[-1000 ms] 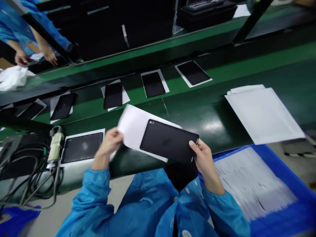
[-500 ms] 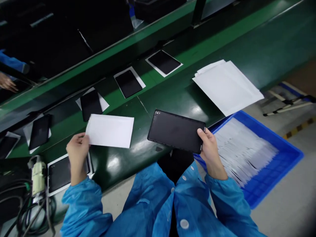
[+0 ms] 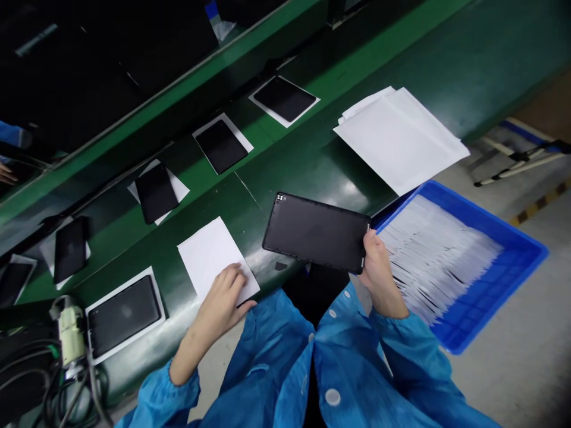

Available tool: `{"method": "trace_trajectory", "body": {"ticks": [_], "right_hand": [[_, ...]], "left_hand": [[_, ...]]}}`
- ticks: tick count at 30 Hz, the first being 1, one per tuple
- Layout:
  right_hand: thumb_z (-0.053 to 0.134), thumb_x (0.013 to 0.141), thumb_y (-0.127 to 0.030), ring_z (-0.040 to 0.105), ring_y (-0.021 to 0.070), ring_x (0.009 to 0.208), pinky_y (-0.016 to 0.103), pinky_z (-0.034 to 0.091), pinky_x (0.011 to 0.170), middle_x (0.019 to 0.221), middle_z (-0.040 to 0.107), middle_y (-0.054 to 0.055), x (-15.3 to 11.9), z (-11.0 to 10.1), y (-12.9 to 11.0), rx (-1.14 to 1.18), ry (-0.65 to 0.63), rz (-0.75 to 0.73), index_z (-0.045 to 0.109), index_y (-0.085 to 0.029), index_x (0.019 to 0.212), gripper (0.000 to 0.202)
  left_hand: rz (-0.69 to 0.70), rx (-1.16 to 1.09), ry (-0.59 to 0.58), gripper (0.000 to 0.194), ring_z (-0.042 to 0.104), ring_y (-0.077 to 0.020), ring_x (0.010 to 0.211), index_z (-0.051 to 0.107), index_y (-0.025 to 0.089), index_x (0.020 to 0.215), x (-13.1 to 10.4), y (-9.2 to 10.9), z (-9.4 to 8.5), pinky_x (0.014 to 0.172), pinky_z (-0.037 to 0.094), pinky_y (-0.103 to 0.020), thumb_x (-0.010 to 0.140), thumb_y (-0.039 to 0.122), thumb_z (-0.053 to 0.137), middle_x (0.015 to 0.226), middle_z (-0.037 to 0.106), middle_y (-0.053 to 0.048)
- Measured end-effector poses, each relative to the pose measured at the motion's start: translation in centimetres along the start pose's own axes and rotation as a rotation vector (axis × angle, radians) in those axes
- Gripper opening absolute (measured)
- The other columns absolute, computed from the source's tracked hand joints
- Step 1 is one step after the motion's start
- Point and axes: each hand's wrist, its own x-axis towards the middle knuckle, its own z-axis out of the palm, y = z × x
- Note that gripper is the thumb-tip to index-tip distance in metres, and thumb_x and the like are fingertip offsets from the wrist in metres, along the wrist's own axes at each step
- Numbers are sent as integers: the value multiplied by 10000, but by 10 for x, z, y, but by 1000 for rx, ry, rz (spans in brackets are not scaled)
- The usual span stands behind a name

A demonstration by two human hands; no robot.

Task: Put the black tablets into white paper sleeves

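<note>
My right hand (image 3: 381,270) grips a black tablet (image 3: 316,232) by its right end, thumb on top. The tablet is tilted in the air above the front edge of the bench, a small camera mark showing at its upper left corner. A flat white sheet (image 3: 207,249), perhaps a thin sleeve, lies on the green bench to the left of the tablet. On its lower right part rests my left hand (image 3: 225,297), palm down, with fingers stretched out and thumb apart. Left of that sheet, another tablet (image 3: 125,315) lies on white backing.
Several tablets on white sheets, one of them a tablet (image 3: 222,147), line the green belt (image 3: 330,89). A stack of white sheets (image 3: 401,139) overhangs the bench edge. Below it, a blue crate (image 3: 504,291) holds many white sleeves. A corded tool (image 3: 71,336) hangs at lower left.
My left hand has brought the white sheet down onto the bench, turned it, and now lies flat on it instead of pinching its edge. My right hand still holds the tablet.
</note>
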Motion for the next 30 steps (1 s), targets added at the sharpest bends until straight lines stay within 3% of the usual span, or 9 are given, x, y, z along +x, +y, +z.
{"method": "trace_trajectory", "body": {"ticks": [2, 5, 8, 11, 13, 17, 21, 25, 30], "right_hand": [[769, 656, -905, 730, 404, 1235, 539, 614, 1015, 1134, 832, 116, 0, 0, 2, 12, 12, 11, 798, -265, 1121, 791], [781, 661, -887, 726, 411, 1241, 561, 606, 1025, 1101, 836, 115, 0, 2, 3, 33, 29, 17, 799, -268, 1080, 747], [801, 665, -865, 719, 413, 1254, 569, 600, 1036, 1104, 834, 124, -1, 6, 2, 41, 22, 8, 795, -267, 1054, 713], [815, 652, -864, 715, 404, 1267, 547, 601, 1044, 1129, 831, 123, -5, 9, 0, 36, -7, 3, 782, -263, 1068, 731], [830, 623, -870, 719, 390, 1266, 521, 609, 1037, 1139, 833, 110, -7, 10, -1, 27, -49, -7, 773, -269, 1099, 769], [919, 513, -826, 744, 377, 1221, 502, 623, 1008, 1101, 842, 98, -10, 9, 3, 24, -145, -7, 754, -280, 1142, 849], [1030, 422, -671, 780, 377, 1123, 532, 622, 1000, 1059, 848, 89, -11, 2, 9, 14, -148, 30, 739, -281, 1158, 883], [1041, 462, -600, 788, 369, 1087, 552, 614, 1010, 1030, 848, 79, -12, -4, 15, -4, -112, 51, 734, -273, 1191, 856], [1025, 533, -554, 785, 344, 1086, 542, 597, 1045, 1047, 846, 72, -12, -8, 22, -54, -82, 52, 755, -261, 1096, 690]], "left_hand": [[-5, -66, 4, 141, 596, -356, 1377, 639, 221, 1008, -6, -2, -2, 1017, 591, -473, 1049, 334, 565, 1135, 694, -134], [-10, -148, 23, 229, 642, -304, 1347, 673, 223, 985, -9, -6, -9, 1034, 591, -414, 1081, 259, 468, 1110, 727, -117], [-97, -222, 104, 226, 743, -251, 997, 703, 213, 942, -2, -8, -16, 864, 602, -352, 1060, 294, 528, 970, 745, -90], [-302, -305, 212, 268, 599, -157, 599, 657, 203, 783, 16, -13, -16, 598, 484, -267, 997, 362, 633, 676, 644, -12], [-423, -417, 244, 318, 527, -135, 529, 618, 198, 720, 32, -18, -13, 530, 405, -240, 941, 416, 692, 587, 590, 13], [-446, -607, 211, 320, 536, -138, 552, 634, 187, 712, 62, -27, -7, 547, 399, -234, 876, 448, 722, 611, 631, 2], [-334, -549, 186, 219, 556, -150, 593, 695, 194, 756, 75, -32, -10, 599, 421, -256, 888, 369, 686, 675, 683, -13], [-263, -515, 186, 158, 665, -197, 739, 750, 204, 828, 75, -36, -16, 724, 500, -295, 910, 290, 647, 842, 767, -59], [-268, -573, 145, 152, 689, -211, 776, 782, 200, 872, 74, -37, -15, 817, 543, -322, 914, 262, 650, 885, 784, -70]]}}
